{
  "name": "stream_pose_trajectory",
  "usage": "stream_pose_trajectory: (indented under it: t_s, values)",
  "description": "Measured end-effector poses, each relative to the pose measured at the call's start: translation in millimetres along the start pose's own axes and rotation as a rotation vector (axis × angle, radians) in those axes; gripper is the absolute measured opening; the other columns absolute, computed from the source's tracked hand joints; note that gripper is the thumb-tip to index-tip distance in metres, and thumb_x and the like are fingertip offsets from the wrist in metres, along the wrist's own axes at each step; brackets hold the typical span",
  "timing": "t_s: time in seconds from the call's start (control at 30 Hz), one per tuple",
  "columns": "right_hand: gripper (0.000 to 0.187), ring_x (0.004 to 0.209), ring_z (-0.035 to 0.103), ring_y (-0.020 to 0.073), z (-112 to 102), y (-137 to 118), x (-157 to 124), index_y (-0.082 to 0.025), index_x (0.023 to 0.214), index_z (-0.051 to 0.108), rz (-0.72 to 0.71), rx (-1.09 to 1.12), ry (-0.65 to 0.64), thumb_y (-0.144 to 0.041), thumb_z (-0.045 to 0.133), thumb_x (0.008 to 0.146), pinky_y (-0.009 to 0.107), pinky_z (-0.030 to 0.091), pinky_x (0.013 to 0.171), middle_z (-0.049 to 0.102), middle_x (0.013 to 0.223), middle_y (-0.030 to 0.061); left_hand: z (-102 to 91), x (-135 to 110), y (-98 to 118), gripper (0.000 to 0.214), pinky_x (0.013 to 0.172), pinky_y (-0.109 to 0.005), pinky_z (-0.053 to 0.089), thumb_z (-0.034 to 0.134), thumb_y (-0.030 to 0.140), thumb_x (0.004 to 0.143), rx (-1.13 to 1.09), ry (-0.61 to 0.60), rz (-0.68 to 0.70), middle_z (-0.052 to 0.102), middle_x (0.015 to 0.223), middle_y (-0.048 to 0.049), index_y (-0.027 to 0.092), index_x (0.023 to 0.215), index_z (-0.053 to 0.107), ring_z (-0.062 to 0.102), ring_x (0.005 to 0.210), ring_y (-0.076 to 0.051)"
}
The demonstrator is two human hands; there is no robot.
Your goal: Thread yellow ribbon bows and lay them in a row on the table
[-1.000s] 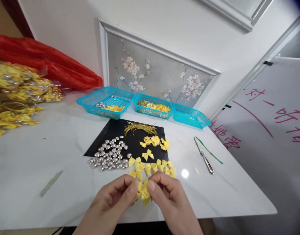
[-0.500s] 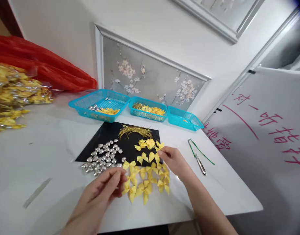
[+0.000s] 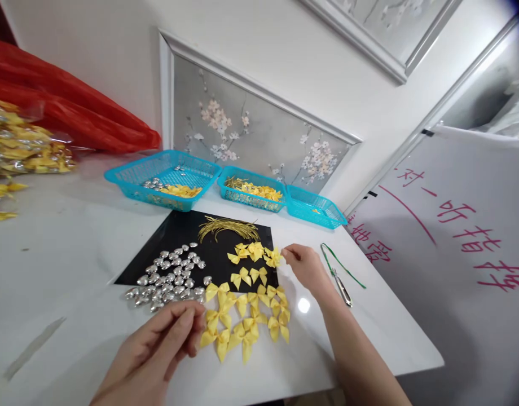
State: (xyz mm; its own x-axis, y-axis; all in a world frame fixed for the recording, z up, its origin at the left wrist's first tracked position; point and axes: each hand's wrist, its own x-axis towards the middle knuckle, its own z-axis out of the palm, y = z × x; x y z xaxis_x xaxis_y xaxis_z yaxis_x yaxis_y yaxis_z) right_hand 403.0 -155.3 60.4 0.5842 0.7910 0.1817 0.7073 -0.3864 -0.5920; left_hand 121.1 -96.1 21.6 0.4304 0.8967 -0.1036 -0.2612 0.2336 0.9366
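My left hand (image 3: 162,344) is closed, thumb pressed to the curled fingers, between silver heart-shaped beads (image 3: 175,276) and yellow ribbon bows (image 3: 245,332). What it may hold is hidden. My right hand (image 3: 304,268) has its thumb and index fingertips drawn together just right of a bow (image 3: 272,257); nothing shows between them. Several bows lie in rough rows, the upper ones on a black mat (image 3: 162,239) and the lower ones on the white table. A bundle of gold ties (image 3: 228,227) lies across the mat's far edge.
Blue baskets stand along the wall: a large one (image 3: 115,176) with beads and bows, a middle one (image 3: 251,200) with ties and bows, and a right one (image 3: 333,217). A silver cutter (image 3: 343,288) with green cord lies right. Bagged bows (image 3: 26,141) sit left.
My right hand has drawn away to the right from the bow at the upper right, which now lies beside its fingertips. My left hand stays closed. The whole view has shifted slightly.
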Motion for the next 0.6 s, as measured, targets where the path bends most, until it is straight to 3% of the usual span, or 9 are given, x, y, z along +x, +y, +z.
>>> stream_pose_trajectory:
  t_s: [0.13, 0.27, 0.4, 0.6]
  values:
    - [0.021, 0.081, 0.067, 0.0158, -7, -1, 4, -0.014, 0.098, 0.067, -0.01, -0.055, 0.002, -0.034, 0.061, 0.1, 0.035, 0.057, 0.078, 0.069, 0.092, 0.0025, 5.9, -3, 4, 0.036, 0.064, -0.014, 0.053, 0.088, 0.055, 0.064, 0.01, 0.004, -0.002, 0.069, 0.07, 0.0002, 0.024, 0.08, 0.078, 0.054, 0.065, -0.013]
    - [0.022, 0.083, 0.067, 0.0164, 8, -9, 4, -0.014, 0.099, 0.067, 0.0, -0.131, -0.006, -0.035, 0.062, 0.1, 0.036, 0.057, 0.08, 0.069, 0.091, 0.0027, 10.9, -7, 7, 0.034, 0.066, -0.012, 0.051, 0.087, 0.054, 0.067, 0.007, 0.005, 0.001, 0.067, 0.069, 0.0023, 0.025, 0.081, 0.077, 0.052, 0.065, -0.012]
    - [0.022, 0.089, 0.067, 0.0186, 22, -17, 2, -0.014, 0.097, 0.067, 0.021, -0.217, -0.011, -0.036, 0.066, 0.097, 0.04, 0.056, 0.085, 0.069, 0.094, 0.0036, 3.3, -1, 0, 0.033, 0.065, -0.016, 0.05, 0.085, 0.054, 0.071, 0.046, -0.048, 0.018, 0.067, 0.07, 0.0018, 0.024, 0.081, 0.076, 0.052, 0.064, -0.012]
    - [0.017, 0.091, 0.067, 0.0189, 25, -11, -1, -0.014, 0.099, 0.067, 0.036, -0.194, -0.027, -0.03, 0.065, 0.098, 0.04, 0.056, 0.086, 0.068, 0.097, 0.0039, -1.9, 2, -1, 0.034, 0.067, -0.02, 0.048, 0.082, 0.057, 0.074, 0.086, -0.104, 0.03, 0.067, 0.072, 0.0014, 0.025, 0.082, 0.077, 0.052, 0.063, -0.013]
